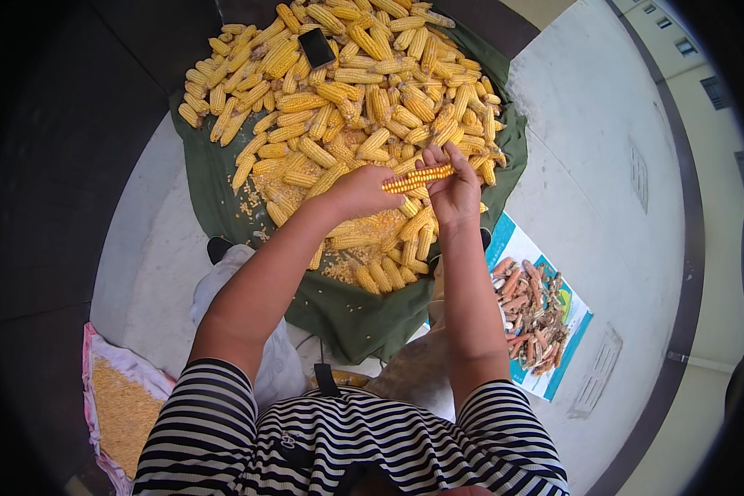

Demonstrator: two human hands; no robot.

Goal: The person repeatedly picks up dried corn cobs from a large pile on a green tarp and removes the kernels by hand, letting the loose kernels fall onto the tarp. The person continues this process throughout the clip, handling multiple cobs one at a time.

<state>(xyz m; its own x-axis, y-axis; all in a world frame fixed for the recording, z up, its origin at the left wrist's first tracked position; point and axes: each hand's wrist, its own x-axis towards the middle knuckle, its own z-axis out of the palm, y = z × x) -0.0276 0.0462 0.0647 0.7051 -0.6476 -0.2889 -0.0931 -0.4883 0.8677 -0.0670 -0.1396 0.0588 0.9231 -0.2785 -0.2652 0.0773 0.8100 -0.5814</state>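
Note:
Between my two hands is one ear of dried yellow corn (416, 179), with darker gaps between its kernel rows. My left hand (366, 191) grips its left end, knuckles up. At the other end, my right hand (452, 186) has its palm turned up and its fingers curled around the ear. Both hands are above a large heap of corn ears (359, 93). The heap lies on a dark green cloth (353, 316), and loose kernels (347, 263) are scattered among the ears near me.
A black phone (316, 48) rests on top of the heap. To the right, bare cobs (530, 310) are piled on a printed blue and white sheet (552, 385). At lower left, grain (124, 409) is spread on a pink-edged cloth (124, 363). Drain grates (595, 372) are set in the pale floor.

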